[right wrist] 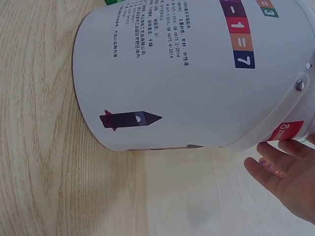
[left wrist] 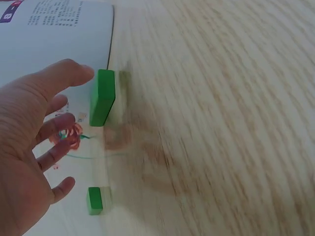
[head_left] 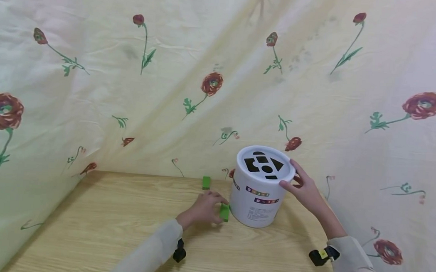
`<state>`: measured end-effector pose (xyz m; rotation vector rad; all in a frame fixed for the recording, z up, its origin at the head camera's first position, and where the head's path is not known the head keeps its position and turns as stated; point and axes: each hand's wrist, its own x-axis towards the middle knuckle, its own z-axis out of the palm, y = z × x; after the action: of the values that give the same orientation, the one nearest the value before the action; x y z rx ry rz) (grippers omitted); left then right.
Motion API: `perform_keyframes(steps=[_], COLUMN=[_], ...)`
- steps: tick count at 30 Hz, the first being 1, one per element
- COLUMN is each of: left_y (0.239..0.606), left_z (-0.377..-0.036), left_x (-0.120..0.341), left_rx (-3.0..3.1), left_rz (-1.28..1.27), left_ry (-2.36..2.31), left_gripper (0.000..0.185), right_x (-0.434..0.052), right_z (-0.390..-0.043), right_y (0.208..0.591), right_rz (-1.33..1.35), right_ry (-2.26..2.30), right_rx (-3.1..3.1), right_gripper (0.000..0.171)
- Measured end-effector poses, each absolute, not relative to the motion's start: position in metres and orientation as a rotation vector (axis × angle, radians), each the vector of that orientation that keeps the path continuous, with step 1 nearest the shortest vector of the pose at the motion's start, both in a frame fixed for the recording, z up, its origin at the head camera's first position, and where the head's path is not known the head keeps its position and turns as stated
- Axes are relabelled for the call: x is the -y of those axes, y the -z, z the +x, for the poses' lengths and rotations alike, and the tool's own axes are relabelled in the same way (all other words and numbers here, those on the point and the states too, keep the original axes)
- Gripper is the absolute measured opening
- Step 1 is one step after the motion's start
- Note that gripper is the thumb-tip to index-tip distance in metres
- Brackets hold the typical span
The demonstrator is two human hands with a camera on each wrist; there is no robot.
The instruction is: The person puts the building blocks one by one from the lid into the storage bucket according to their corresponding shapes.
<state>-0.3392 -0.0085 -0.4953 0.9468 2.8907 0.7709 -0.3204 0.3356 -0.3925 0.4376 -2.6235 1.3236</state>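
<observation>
A white bucket (head_left: 258, 205) with shape-cut holes in its lid (head_left: 266, 163) stands upright on the wooden table. My right hand (head_left: 306, 193) rests against the lid's right edge, thumb and fingers spread along it. In the right wrist view, the fingers (right wrist: 278, 164) lie near the bucket's handle. Left of the bucket stands a green block (head_left: 224, 212), close to its base. My left hand (head_left: 206, 208) reaches beside that block with fingers parted; in the left wrist view, the thumb (left wrist: 74, 73) is close to it and the fingers do not wrap it.
A second green block (head_left: 206, 182) stands farther back, by the table's rear edge. Behind the wooden table (head_left: 123, 221) hangs a cream cloth (head_left: 168, 87) printed with red flowers; it also closes off the sides.
</observation>
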Motion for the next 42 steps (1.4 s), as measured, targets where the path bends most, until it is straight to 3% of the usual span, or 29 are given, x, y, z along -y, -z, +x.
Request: perform_keyframes(steps=[27,42], left_y=[0.497,0.498], left_z=[-0.341,-0.339], left_x=[-0.008,-0.007], left_rx=[-2.918,-2.923], left_rz=[1.221,1.233], left_ry=[-0.25,-0.519], left_gripper=[0.037,0.035], right_x=[-0.336,-0.335], right_z=[-0.322,-0.319], right_y=[0.394,0.392], right_rz=[0.413,0.417], right_ry=[-1.329,-1.343], right_rx=[2.629,2.62], right_gripper=[0.09,0.089])
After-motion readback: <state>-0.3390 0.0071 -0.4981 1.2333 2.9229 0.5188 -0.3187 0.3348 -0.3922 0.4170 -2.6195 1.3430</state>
